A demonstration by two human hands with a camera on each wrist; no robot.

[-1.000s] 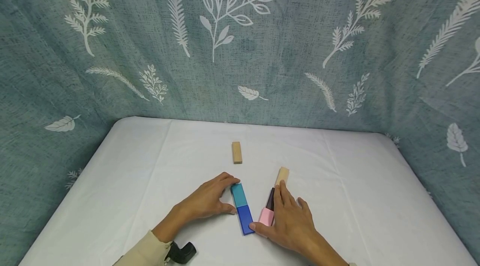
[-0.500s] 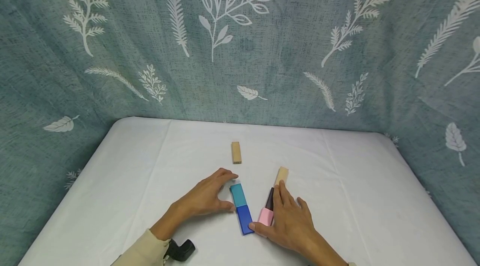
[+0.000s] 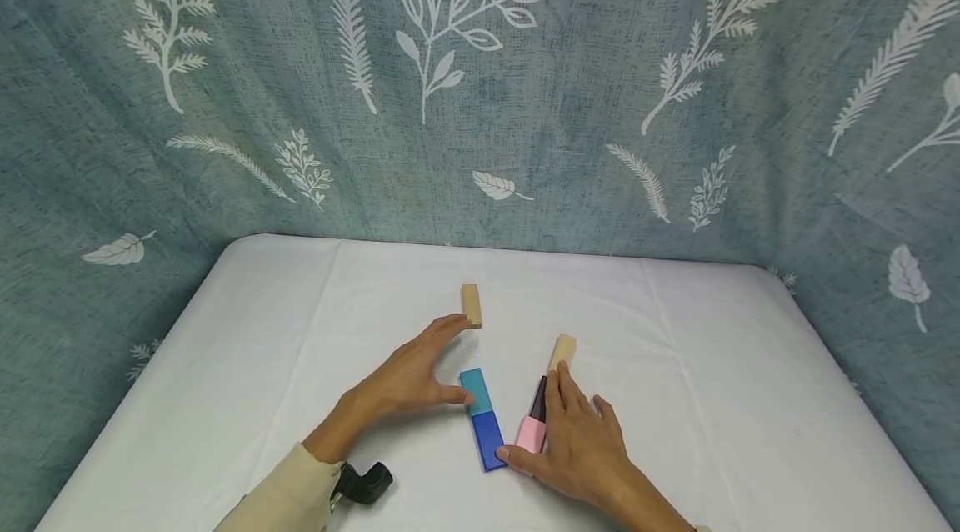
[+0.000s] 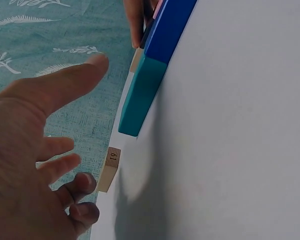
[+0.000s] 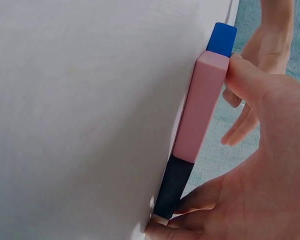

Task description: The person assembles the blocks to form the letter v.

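My left hand [image 3: 405, 373] is spread, its fingertips close to or at a plain wooden block [image 3: 471, 300]; contact cannot be told. Its thumb hovers by a teal block [image 3: 477, 383], which lies end to end with a blue block [image 3: 489, 442]. A number is printed on the wooden block's end [image 4: 113, 156] in the left wrist view. My right hand [image 3: 581, 440] rests along a slanted row: a pink block [image 5: 202, 105], a black block [image 5: 173, 185] and a lighter wooden block [image 3: 564, 348]. Its thumb touches near the pink block's near end; its fingertips reach the lighter wooden block.
A white cloth [image 3: 720, 399] covers the table. Behind it hangs a blue-green curtain [image 3: 555, 115] with white leaf prints. A black curved piece [image 3: 365, 484] sits at the left wrist, beside a beige sleeve [image 3: 288, 490].
My left hand has left the far end of the teal block and moved away from me toward the plain wooden block. The right hand and the blocks stay where they were.
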